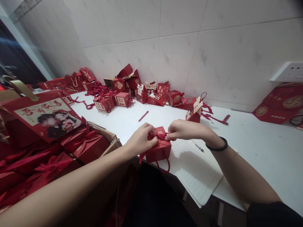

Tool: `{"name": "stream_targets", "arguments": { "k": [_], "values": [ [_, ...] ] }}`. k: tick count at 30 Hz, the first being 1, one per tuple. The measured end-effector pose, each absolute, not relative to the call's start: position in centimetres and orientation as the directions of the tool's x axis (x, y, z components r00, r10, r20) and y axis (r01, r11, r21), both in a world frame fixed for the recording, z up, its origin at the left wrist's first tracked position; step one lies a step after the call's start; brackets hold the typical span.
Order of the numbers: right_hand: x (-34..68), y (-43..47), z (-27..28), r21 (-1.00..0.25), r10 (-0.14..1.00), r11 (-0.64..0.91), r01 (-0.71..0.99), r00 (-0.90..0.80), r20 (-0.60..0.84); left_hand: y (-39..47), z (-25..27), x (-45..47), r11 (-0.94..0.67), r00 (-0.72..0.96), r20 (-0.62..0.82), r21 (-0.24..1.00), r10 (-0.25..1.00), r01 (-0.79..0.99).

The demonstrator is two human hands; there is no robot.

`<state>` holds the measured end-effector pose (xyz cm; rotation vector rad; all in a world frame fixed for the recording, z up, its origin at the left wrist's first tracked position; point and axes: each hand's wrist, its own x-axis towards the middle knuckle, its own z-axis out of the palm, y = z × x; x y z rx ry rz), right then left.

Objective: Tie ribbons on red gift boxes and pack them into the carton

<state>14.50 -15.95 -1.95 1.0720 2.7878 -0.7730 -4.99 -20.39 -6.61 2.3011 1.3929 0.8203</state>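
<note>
At the table's front edge stands a small red gift box point(158, 152) with gold print on its top. A dark red ribbon point(162, 136) crosses the lid in a bunched knot or bow. My left hand point(143, 138) is closed on the ribbon from the left, thumb and fingers pinched together. From the right, my right hand point(181, 130) pinches the ribbon at the other side of the knot. A red cord handle point(165, 167) hangs from the box's front, below the table edge. The exact form of the knot is partly hidden by my fingers.
Left, a carton point(111, 138) holds several ribboned red boxes, with a picture-printed box point(50, 116) on top. An open notebook point(199, 171) and a pen point(199, 147) lie right. More boxes point(123, 99) and loose ribbons point(97, 89) line the wall. A socket point(290, 72) is mounted right.
</note>
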Motion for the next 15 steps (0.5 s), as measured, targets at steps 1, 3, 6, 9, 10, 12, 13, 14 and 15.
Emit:
{"name": "stream_targets", "arguments": {
  "k": [1, 3, 6, 9, 10, 12, 13, 14, 15],
  "values": [
    [14.5, -16.1, -1.8, -0.428, 0.625, 0.622, 0.655, -0.745, -0.232, -20.4, -6.6, -5.0, -0.471, 0.359, 0.305, 0.543, 0.882, 0.695],
    [14.4, -16.4, -1.6, -0.405, 0.651, 0.606, 0.684, -0.72, -0.241, -20.3, -6.6, -5.0, -0.477, 0.366, 0.307, 0.534, 0.879, 0.698],
    [14.2, -16.9, -1.4, -0.368, 0.662, 0.605, 0.706, -0.703, -0.26, -20.4, -6.6, -4.8, -0.481, 0.378, 0.298, 0.519, 0.877, 0.707],
    [14.0, -17.3, -1.3, -0.324, 0.658, 0.618, 0.717, -0.696, -0.286, -20.5, -6.4, -4.7, -0.479, 0.39, 0.279, 0.492, 0.878, 0.727],
    [13.9, -17.4, -1.3, -0.307, 0.66, 0.619, 0.723, -0.69, -0.296, -20.5, -6.3, -4.7, -0.478, 0.391, 0.275, 0.479, 0.878, 0.736],
    [13.9, -17.5, -1.2, -0.274, 0.667, 0.615, 0.739, -0.674, -0.318, -20.5, -6.3, -4.6, -0.48, 0.394, 0.275, 0.457, 0.877, 0.749],
    [14.0, -17.5, -1.1, -0.261, 0.668, 0.616, 0.743, -0.669, -0.326, -20.5, -6.3, -4.6, -0.482, 0.395, 0.278, 0.45, 0.876, 0.752],
    [14.1, -17.4, -1.0, -0.248, 0.667, 0.62, 0.744, -0.667, -0.332, -20.5, -6.3, -4.6, -0.486, 0.399, 0.281, 0.444, 0.873, 0.752],
    [14.3, -17.4, -0.9, -0.235, 0.665, 0.627, 0.743, -0.667, -0.335, -20.5, -6.3, -4.5, -0.492, 0.403, 0.284, 0.44, 0.87, 0.751]
  ]
}}
